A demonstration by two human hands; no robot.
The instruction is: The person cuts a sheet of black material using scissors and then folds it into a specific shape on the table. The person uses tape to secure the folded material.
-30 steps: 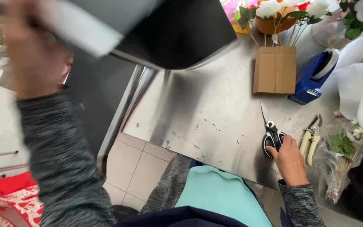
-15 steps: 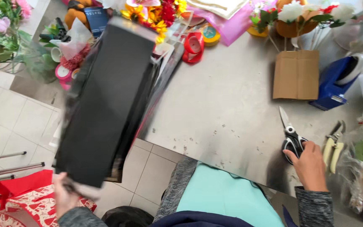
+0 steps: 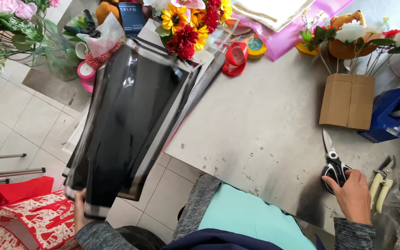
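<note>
Two hands were engaged. The left hand (image 3: pixel 80 209) gripped the near edge of a black wrapping sheet (image 3: pixel 126 125), which ran away from it over the table (image 3: pixel 265 125) edge. The right hand (image 3: pixel 352 196) rested, fingers curled, on black scissors (image 3: pixel 334 164), pruning shears (image 3: pixel 381 181) just beyond. Judged step: readying the sheet; laying it flat calls for a steady pull.

Bench clutter beyond the work in hand

A brown cardboard box (image 3: pixel 348 101) is stood beside a blue tape dispenser (image 3: pixel 387 114); pale-handled pruners (image 3: pixel 381 183) are laid near the edge; a red ribbon roll (image 3: pixel 235 57) is set by mixed flowers (image 3: pixel 191 25).
</note>
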